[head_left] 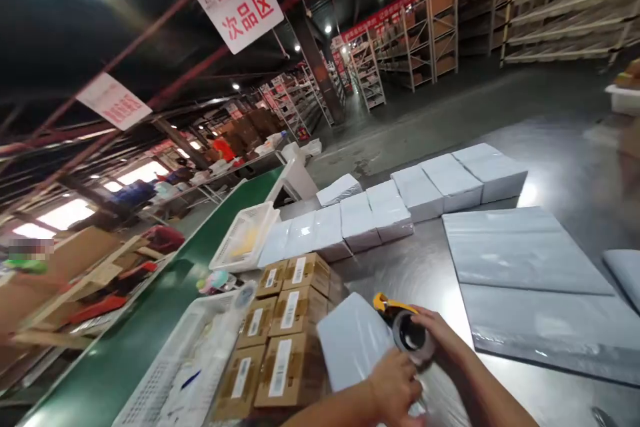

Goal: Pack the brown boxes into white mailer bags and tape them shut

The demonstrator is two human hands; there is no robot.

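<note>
Holding tape dispenser point(411, 332) in closed right hand point(436, 328); curling left hand point(395, 383) beside pale packet point(353, 340), cannot tell if pinching something.

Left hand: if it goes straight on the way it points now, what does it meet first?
Probably the tape dispenser in the right hand, just ahead of the left hand; depth is unclear, so it might pass underneath.

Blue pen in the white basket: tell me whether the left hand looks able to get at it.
Probably yes, by reaching over: the stacked cartons stand between the left hand and the white basket, but the blue pen lies uncovered.
</note>
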